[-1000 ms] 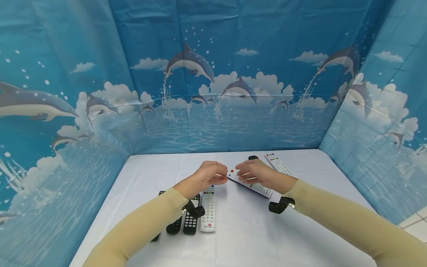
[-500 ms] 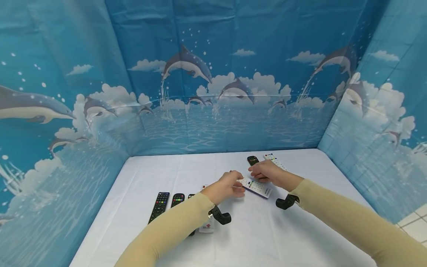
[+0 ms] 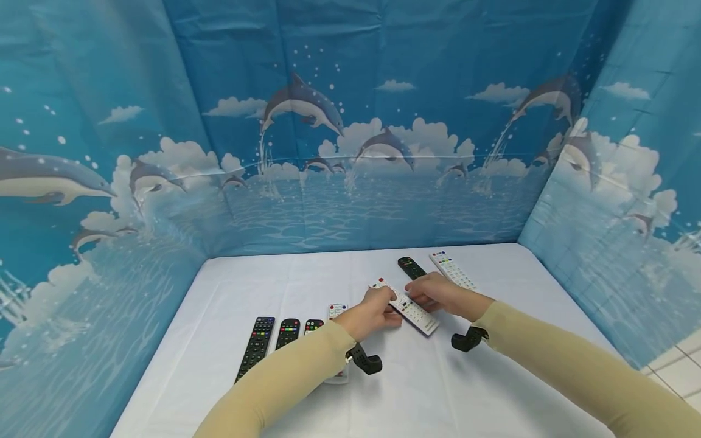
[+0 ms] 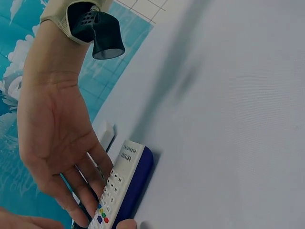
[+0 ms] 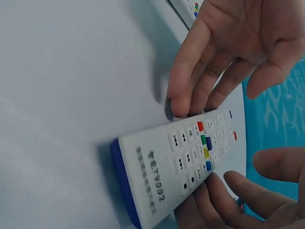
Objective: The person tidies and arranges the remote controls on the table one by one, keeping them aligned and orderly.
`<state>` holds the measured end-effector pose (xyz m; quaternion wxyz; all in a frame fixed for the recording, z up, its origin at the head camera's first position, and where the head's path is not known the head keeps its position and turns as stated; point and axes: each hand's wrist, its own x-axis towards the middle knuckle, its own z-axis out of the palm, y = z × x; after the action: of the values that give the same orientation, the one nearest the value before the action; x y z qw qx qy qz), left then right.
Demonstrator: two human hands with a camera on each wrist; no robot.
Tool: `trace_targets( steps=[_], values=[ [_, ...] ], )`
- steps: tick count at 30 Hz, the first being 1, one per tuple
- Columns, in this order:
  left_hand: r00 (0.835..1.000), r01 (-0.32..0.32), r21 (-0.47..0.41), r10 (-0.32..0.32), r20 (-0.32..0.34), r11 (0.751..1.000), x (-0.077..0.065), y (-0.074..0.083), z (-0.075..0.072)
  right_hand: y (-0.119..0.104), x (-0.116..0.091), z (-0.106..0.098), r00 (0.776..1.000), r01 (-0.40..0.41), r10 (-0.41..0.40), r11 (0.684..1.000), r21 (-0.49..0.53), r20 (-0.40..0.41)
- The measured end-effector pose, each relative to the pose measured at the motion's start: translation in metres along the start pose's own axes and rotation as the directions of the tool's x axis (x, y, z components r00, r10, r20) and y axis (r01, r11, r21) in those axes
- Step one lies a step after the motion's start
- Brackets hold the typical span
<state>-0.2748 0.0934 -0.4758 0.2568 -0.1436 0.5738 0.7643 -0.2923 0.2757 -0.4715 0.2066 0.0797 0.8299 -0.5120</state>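
Note:
A white remote control (image 3: 417,313) with a blue underside lies slanted between my hands. In the head view my left hand (image 3: 375,310) comes over it from the left, thumb across its top and the other fingers low at its near long edge. In the right wrist view a left fingertip (image 5: 180,106) meets that edge while the thumb (image 5: 271,81) stands apart. My right hand (image 3: 440,295) is at the opposite long edge. Its straight, spread fingers (image 4: 86,179) reach down against the side in the left wrist view, some tips hidden behind the remote.
Just beyond my right hand lie a black remote (image 3: 411,266) and another white remote (image 3: 451,269). On the left stand black remotes (image 3: 256,344) in a row with a white one (image 3: 337,310), partly covered by my left sleeve. A dolphin-print curtain (image 3: 328,207) closes off the white table (image 3: 241,274).
My left hand has moved right from above the row onto the white remote. My right hand has shifted right to its far edge. The remote's near end has swung toward me.

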Motion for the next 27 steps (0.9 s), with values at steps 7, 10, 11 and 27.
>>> trace_targets(
  steps=[7, 10, 11, 27],
  values=[
    [0.999, -0.044, 0.052, 0.045, -0.014, 0.998, 0.001, -0.004, -0.002, 0.004, 0.0, 0.007, 1.0, -0.007, 0.007, 0.999, 0.034, 0.007],
    [0.998, -0.053, 0.065, 0.055, -0.023, 0.996, 0.0, -0.005, -0.003, 0.004, -0.001, 0.009, 1.0, -0.009, 0.008, 0.998, 0.058, 0.005],
    [0.998, -0.051, 0.071, 0.053, -0.027, 0.996, 0.0, -0.006, -0.003, 0.004, -0.002, 0.009, 1.0, -0.008, 0.007, 0.998, 0.063, 0.008],
    [0.994, -0.098, 0.199, 0.105, -0.028, 0.975, 0.002, -0.004, -0.008, 0.004, -0.011, 0.012, 0.997, -0.074, 0.075, 0.986, 0.15, 0.001]
  ],
)
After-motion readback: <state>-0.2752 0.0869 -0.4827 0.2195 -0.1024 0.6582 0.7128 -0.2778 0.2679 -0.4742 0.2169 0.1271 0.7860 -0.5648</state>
